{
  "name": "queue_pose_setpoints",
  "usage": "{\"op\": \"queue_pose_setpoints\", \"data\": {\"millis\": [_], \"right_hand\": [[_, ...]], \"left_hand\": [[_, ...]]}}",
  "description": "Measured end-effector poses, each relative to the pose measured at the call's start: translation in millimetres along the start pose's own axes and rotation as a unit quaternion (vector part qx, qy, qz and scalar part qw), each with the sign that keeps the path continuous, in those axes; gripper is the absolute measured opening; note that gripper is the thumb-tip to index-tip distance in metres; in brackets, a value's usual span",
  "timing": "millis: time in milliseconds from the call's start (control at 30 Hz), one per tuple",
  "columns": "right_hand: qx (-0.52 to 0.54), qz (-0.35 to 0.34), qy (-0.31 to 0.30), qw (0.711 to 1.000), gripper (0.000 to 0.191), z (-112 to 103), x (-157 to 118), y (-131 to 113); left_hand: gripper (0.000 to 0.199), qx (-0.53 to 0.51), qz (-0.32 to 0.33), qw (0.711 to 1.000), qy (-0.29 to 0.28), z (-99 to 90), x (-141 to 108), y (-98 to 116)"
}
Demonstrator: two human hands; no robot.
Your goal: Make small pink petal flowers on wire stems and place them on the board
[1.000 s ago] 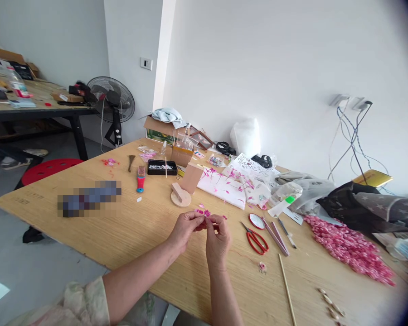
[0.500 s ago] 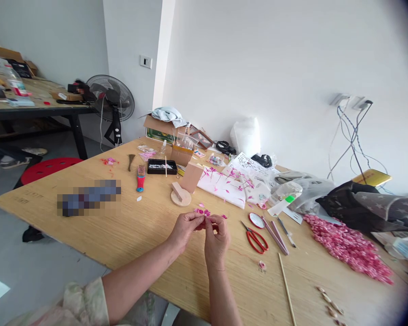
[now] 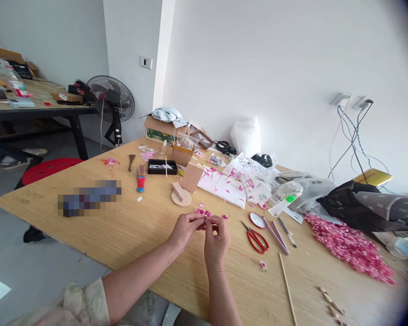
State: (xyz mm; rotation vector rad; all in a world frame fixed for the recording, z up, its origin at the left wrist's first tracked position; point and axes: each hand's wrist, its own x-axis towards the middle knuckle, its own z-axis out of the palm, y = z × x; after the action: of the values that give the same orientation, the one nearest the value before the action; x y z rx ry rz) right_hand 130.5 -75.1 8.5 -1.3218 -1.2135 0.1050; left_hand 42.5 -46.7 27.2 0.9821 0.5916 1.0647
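My left hand (image 3: 187,228) and my right hand (image 3: 217,237) meet at the fingertips over the wooden table (image 3: 149,235). Both pinch a small magenta flower piece (image 3: 207,213), whose petals show just above the fingers. The part between the fingertips is hidden. A thin reddish thread runs from near my right hand to a small spool (image 3: 262,265). Another magenta bit (image 3: 224,216) lies just beyond my right hand. Red-handled scissors (image 3: 256,239) rest to the right of it, beside a round red-rimmed dish (image 3: 257,220).
Beyond the hands stands a wooden block on a round base (image 3: 181,198). Magenta stems lie on white paper (image 3: 221,188). A red brush (image 3: 141,179) and black tray (image 3: 162,167) are at the left. Pink petals (image 3: 350,249) and a thin stick (image 3: 287,290) lie right.
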Motion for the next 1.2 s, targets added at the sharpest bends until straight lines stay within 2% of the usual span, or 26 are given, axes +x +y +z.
{"op": "queue_pose_setpoints", "data": {"millis": [167, 367, 533, 700, 800, 967, 1067, 1200], "right_hand": [[-0.027, -0.036, 0.009, 0.999, 0.008, -1, 1, -2], [-0.034, -0.047, 0.006, 0.998, 0.007, -1, 1, -1], [-0.030, -0.052, -0.002, 0.998, 0.006, -1, 2, -6], [-0.029, -0.053, -0.008, 0.998, 0.006, -3, 3, -14], [-0.024, -0.012, -0.008, 1.000, 0.007, -3, 1, -17], [0.065, 0.165, -0.048, 0.983, 0.021, -1, -4, -22], [0.073, 0.158, -0.054, 0.983, 0.023, -3, -3, -25], [0.049, 0.125, -0.003, 0.991, 0.023, -7, -1, -27]], "left_hand": [[0.014, 0.092, 0.053, 0.994, -0.003, -3.1, 3, -2], [0.015, 0.158, 0.110, 0.981, 0.000, -6.6, 5, -3], [0.014, 0.158, 0.130, 0.979, 0.009, -7.0, 2, -3], [0.016, 0.132, 0.112, 0.985, 0.001, -6.9, 1, -1], [0.018, 0.114, 0.111, 0.987, 0.004, -6.8, 1, 1], [0.022, 0.134, 0.115, 0.984, 0.025, -10.0, 1, 5], [0.020, 0.151, 0.133, 0.979, 0.028, -13.2, 2, 5], [0.017, 0.134, 0.119, 0.983, 0.035, -15.4, 3, 2]]}}
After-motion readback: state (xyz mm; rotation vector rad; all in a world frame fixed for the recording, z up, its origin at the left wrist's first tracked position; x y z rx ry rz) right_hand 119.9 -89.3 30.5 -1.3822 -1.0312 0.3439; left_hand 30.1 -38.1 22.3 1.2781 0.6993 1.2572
